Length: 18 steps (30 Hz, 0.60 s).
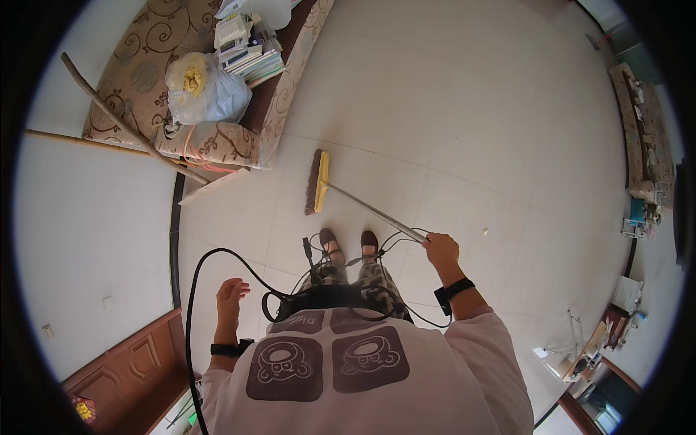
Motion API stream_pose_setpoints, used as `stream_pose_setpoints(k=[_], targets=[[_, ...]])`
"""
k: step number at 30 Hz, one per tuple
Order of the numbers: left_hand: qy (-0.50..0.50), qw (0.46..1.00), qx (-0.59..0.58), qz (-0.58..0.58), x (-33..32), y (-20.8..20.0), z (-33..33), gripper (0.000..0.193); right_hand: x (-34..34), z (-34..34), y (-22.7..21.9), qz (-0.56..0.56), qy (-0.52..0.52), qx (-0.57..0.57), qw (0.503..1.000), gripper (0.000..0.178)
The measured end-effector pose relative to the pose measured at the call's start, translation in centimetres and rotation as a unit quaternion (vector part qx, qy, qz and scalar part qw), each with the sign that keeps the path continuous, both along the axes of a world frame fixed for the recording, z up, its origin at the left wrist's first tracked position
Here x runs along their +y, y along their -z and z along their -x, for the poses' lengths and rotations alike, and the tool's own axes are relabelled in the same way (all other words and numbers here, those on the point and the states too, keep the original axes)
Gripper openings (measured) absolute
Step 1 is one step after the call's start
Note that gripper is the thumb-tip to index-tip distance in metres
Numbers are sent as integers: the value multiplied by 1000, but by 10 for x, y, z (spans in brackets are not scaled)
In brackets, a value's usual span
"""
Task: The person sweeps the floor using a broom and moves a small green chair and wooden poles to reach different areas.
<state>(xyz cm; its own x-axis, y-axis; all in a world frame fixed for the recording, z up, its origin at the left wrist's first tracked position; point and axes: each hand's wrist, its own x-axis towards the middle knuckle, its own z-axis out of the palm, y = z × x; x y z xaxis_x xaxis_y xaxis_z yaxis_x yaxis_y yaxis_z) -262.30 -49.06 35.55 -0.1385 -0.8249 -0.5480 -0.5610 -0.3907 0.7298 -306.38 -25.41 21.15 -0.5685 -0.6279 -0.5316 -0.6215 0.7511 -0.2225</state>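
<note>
My right hand (441, 249) is wrapped round the upper end of a broom's metal handle (384, 216). The broom head (320, 182), a yellow block with dark brown bristles, rests on the tiled floor ahead and a little left of my feet. Its bristles face left, toward the sofa. My left hand (233, 291) hangs at my side with fingers loosely bent and apart, holding nothing. A black cable (210, 259) loops up close beside it. Each wrist carries a black band.
At the far left stands a patterned sofa (270, 138) bearing stacked books (250, 54) and plastic bags (210, 90). A crooked wooden stick (119, 123) leans by its near end. A small pale scrap (486, 231) lies on the floor at right. Furniture lines the right wall; a wooden door (138, 362) is lower left.
</note>
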Motion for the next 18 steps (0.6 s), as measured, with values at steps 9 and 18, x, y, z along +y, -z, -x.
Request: stream_pose_setpoints(k=[9, 18], targets=[[-21, 999, 24, 4, 7, 6, 0, 16, 86, 103, -30, -123, 86, 104, 983, 22], [4, 999, 27, -16, 11, 9, 13, 16, 114, 113, -74, -117, 23, 252, 960, 17]])
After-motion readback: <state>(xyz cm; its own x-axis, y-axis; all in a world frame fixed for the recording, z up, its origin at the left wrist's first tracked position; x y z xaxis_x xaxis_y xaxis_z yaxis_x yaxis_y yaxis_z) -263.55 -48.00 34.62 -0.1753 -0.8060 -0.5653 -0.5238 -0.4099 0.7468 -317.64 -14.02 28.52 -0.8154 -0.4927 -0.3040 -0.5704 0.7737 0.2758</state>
